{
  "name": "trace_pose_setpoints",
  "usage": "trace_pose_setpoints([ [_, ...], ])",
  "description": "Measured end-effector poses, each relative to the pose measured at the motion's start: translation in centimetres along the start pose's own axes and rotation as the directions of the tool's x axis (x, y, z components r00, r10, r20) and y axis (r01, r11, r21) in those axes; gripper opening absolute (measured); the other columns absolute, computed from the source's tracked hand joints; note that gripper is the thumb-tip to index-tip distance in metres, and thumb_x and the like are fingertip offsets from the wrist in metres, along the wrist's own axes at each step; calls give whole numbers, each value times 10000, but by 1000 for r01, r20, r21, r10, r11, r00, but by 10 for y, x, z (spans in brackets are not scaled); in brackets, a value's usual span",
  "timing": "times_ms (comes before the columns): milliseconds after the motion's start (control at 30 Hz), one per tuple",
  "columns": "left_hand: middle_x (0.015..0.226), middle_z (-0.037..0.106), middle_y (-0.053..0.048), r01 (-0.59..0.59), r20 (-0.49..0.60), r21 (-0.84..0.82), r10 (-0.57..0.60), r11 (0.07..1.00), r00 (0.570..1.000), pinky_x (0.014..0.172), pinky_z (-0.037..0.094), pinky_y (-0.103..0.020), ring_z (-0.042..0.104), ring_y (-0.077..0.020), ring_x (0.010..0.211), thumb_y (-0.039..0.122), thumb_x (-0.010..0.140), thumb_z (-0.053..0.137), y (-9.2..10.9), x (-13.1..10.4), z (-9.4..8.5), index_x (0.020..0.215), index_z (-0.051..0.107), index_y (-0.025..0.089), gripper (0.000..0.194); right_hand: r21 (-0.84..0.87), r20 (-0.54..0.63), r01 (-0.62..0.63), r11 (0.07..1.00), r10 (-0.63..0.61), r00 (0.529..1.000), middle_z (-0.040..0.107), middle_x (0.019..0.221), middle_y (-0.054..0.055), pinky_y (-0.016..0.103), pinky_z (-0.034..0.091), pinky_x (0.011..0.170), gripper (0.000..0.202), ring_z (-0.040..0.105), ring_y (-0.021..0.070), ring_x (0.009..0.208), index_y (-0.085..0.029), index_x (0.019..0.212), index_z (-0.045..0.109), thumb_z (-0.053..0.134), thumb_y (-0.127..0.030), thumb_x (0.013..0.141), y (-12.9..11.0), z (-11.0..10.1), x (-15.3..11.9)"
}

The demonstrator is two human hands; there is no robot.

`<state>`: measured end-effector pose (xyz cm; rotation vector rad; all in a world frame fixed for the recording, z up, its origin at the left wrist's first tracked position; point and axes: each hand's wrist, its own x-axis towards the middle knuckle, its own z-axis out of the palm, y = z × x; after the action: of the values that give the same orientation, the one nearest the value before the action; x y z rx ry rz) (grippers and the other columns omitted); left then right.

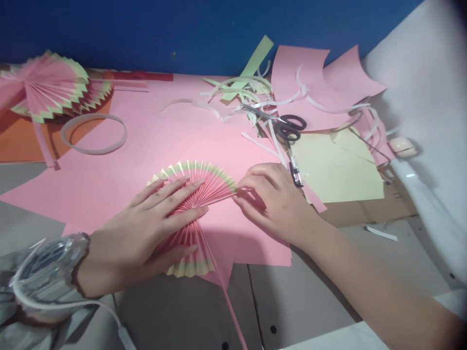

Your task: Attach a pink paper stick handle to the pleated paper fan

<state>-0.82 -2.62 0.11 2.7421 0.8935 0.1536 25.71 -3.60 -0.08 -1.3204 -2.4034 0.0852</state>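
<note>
A pleated paper fan [215, 182], pink with a green and cream zigzag rim, is spread round in most of a circle on pink sheets. My left hand [156, 214] lies on its left part, fingers spread, pressing the folds near the centre. With thumb and fingers together, my right hand [270, 199] pinches the fan's right edge, where a thin folded strip runs out from the centre. Another narrow pink strip [228, 301] reaches from the fan's centre down past the table's front edge.
Black-handled scissors [288, 127] lie on paper scraps at the back right, near a pen [296, 170] and a pale green sheet [343, 165]. Finished-looking fans [54, 87] and a tape-like ring [94, 151] are at the left. A blue wall stands behind.
</note>
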Motion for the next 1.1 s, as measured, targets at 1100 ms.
trace_pose_setpoints([
  [1100, 1483, 343, -90, -4, -29, -42, 3, 999, 1000, 1114, 214, -511, 249, -285, 1388, 336, 838, 531, 3, 0, -2, 1287, 506, 261, 456, 79, 80, -92, 993, 86, 993, 550, 987, 69, 393, 403, 877, 157, 508, 231, 995, -209, 990, 555, 601, -249, 845, 4, -11, 1],
])
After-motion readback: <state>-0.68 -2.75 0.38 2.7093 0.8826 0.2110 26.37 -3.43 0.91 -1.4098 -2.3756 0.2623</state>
